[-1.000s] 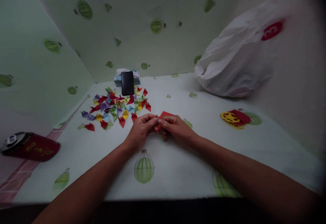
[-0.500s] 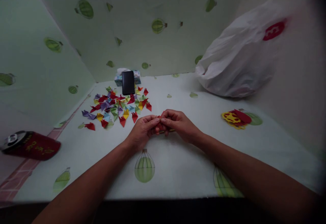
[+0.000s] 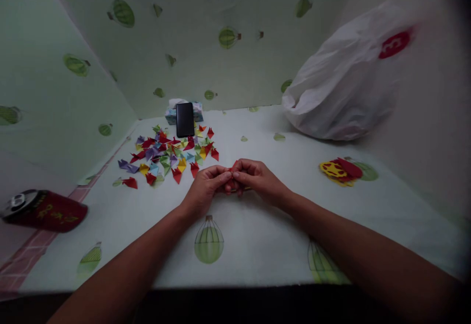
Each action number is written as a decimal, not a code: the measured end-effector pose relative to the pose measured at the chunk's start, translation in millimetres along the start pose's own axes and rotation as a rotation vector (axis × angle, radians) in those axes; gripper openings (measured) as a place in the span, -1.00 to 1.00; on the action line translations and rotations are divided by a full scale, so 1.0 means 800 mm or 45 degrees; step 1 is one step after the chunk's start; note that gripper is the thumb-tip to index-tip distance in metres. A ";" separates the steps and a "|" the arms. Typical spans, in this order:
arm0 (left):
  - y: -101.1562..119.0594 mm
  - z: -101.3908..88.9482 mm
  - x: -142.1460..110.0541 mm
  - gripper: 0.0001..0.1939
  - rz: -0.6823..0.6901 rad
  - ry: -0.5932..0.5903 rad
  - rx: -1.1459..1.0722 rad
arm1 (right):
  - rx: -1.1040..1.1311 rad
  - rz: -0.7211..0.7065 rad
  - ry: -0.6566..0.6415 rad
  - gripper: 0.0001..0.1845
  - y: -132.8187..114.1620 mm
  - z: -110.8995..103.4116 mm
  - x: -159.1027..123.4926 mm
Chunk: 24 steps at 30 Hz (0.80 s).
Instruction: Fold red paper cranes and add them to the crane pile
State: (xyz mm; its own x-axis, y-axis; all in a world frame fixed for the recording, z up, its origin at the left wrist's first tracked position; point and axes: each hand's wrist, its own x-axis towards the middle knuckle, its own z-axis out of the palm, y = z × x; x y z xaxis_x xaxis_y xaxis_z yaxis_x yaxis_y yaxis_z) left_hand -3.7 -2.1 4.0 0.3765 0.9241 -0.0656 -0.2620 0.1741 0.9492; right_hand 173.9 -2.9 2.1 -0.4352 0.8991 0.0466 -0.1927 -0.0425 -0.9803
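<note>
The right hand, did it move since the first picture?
Yes, a little: the right hand sits slightly higher in the picture now, judged against the big green balloon print below it, towards the left.

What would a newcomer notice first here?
Probably the multicoloured scatter of origami figures, left of centre near a black phone. Next come the left hand and right hand, pinching red paper near the middle, then the bulging white plastic bag at right.
</note>
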 end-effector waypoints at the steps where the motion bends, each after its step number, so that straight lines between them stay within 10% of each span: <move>1: -0.001 0.000 0.000 -0.75 0.012 0.003 0.020 | -0.013 -0.008 -0.002 -0.70 0.001 0.001 0.000; 14: -0.012 0.019 -0.014 -0.76 0.127 0.226 0.064 | -0.627 -0.288 0.317 -0.76 0.005 0.027 -0.010; 24: -0.007 0.018 -0.008 -0.67 0.065 0.057 -0.093 | -0.283 -0.166 0.167 -0.67 0.014 0.024 -0.004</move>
State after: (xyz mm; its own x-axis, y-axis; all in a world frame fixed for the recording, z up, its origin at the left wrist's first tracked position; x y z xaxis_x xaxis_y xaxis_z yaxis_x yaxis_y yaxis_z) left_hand 8.4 -13.8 3.5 0.3209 0.9465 -0.0327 -0.3445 0.1488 0.9269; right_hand 155.9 -14.8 -5.3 -0.2994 0.9400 0.1638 -0.0358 0.1605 -0.9864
